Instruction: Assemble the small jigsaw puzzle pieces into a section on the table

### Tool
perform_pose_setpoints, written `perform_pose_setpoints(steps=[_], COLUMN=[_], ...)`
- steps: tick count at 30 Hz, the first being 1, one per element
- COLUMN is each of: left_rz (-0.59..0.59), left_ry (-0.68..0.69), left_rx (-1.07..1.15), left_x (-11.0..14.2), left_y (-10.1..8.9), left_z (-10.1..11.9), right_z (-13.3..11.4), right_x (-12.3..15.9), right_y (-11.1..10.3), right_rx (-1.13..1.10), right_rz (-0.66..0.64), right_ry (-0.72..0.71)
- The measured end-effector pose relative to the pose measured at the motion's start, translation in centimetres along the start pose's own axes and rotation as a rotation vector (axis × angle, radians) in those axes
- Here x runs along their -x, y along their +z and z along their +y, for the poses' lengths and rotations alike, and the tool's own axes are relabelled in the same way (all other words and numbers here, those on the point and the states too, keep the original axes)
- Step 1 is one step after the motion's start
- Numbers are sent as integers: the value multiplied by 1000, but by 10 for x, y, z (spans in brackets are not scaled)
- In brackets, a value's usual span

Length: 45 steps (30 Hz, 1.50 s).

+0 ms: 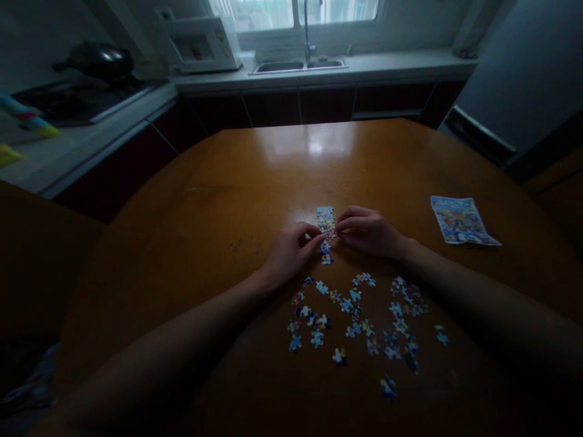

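A narrow strip of joined jigsaw pieces [325,218] lies on the wooden table, running away from me. My left hand [294,246] touches its left edge, thumb and forefinger pinched together at the lower part. On the opposite side, my right hand [367,230] has its fingertips closed against the strip's right edge. Whether a loose piece sits between the fingers of either hand is too small to tell. Just below the fingertips, more joined pieces [326,258] continue the strip toward me. Many loose jigsaw pieces [355,306] are scattered nearer to me, between my forearms.
A printed picture sheet or bag [463,220] lies at the right of the table [218,182]. Beyond the table are a counter with a sink [298,65], a microwave [203,45] and a stove with a dark pan [102,59]. A grey appliance [523,73] stands at right.
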State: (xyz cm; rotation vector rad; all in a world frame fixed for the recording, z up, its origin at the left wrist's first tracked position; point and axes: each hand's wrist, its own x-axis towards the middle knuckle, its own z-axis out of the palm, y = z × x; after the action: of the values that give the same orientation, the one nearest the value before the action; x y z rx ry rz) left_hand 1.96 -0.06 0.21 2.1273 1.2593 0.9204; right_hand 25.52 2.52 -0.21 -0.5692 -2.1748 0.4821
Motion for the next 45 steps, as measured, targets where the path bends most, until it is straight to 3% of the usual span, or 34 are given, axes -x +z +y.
perform_pose_setpoints(steps=[7, 11, 45], left_rz=[-49, -59, -80], left_ry=[160, 170, 158], left_rx=[-111, -114, -84], left_x=[3, 3, 2], left_y=[-1, 0, 1], left_z=[-3, -5, -6], right_z=[3, 2, 5], right_x=[2, 2, 4], right_y=[-3, -2, 3], right_rx=[52, 95, 240], right_rz=[-108, -165, -242], right_ry=[-1, -4, -41])
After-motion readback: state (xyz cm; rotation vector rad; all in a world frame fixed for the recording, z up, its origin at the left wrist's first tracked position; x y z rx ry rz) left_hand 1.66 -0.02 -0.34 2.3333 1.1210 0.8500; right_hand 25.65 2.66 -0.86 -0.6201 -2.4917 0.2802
